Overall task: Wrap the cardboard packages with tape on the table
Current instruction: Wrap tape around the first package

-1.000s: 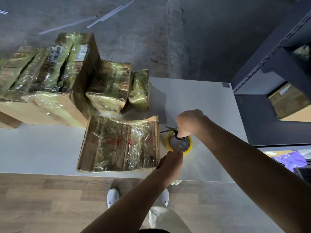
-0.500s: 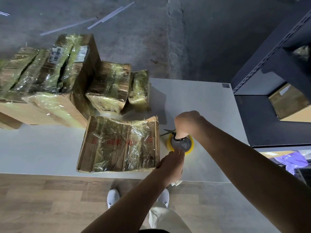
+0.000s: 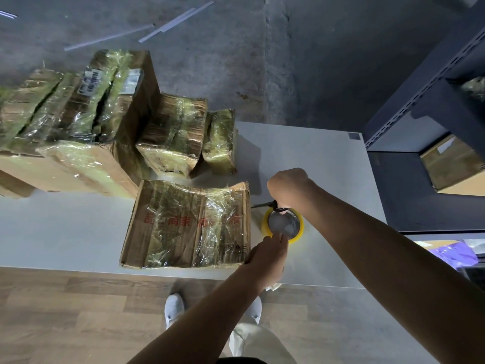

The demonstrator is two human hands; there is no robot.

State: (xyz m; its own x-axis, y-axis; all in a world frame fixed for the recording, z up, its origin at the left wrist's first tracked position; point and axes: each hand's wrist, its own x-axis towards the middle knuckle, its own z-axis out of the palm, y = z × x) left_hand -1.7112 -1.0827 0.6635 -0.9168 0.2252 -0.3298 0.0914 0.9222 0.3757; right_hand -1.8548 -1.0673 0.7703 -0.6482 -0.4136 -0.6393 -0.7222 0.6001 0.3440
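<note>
Cardboard package (image 3: 189,227) lies flat at the table's (image 3: 315,158) near edge: likely light, stiff and slick under film, so we'd grip its edges. Our right hand (image 3: 288,187) fists scissors (image 3: 265,204) above the tape roll (image 3: 301,228). Our left hand (image 3: 266,257) touches the roll's rim; whether it pinches, we cannot tell.

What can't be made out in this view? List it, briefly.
All in the head view:
Scissors: handles mostly hidden by the right hand.
Left hand: underside hidden; whether it pinches tape or only touches the tape roll is unclear.
Package: red print blurred under shiny film.
Far-left boxes: cut off by the frame edge.
</note>
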